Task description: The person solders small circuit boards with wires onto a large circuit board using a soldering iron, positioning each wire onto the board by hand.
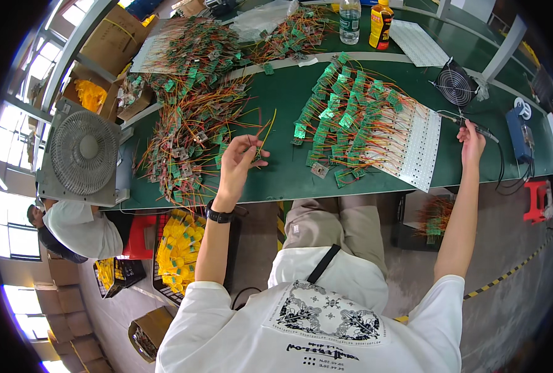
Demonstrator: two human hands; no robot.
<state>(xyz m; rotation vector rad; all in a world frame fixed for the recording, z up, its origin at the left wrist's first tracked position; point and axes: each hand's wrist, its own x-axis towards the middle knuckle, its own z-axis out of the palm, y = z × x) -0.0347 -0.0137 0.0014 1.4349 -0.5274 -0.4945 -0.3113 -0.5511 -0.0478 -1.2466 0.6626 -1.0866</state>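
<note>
My left hand is closed in a pinch on a few thin wires, red and yellow, that stick up past the fingers. Whether a circuit board hangs from them is hidden in the palm. On the right, my right hand grips a soldering iron, its tip pointing left toward a white perforated panel. Rows of red and yellow wires run from that panel to small green circuit boards. Beside my left hand spreads a big tangled heap of wired boards.
A small black fan and a blue soldering station stand at the right. Behind are a water bottle, a yellow bottle and another white panel. A grey fan stands left, above a crate of yellow bundles.
</note>
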